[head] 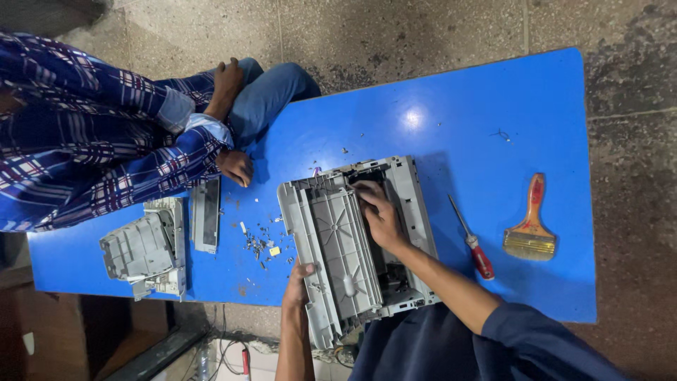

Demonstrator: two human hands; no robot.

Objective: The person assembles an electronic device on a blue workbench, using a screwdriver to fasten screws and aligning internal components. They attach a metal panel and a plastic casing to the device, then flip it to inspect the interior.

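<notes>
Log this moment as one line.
left hand: grips grey plastic printer casing edge | right hand: reaching inside | red-handled screwdriver: lying on blue table

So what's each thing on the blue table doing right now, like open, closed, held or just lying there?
Printer: cover off, tipped up, insides showing.
Left hand: gripping the printer's edge.
Right hand: reaching inside the printer.
Screwdriver: lying flat, untouched.
Paintbrush: lying flat, untouched.
Screws: loose, scattered.
Grey removed part: set aside.
</notes>
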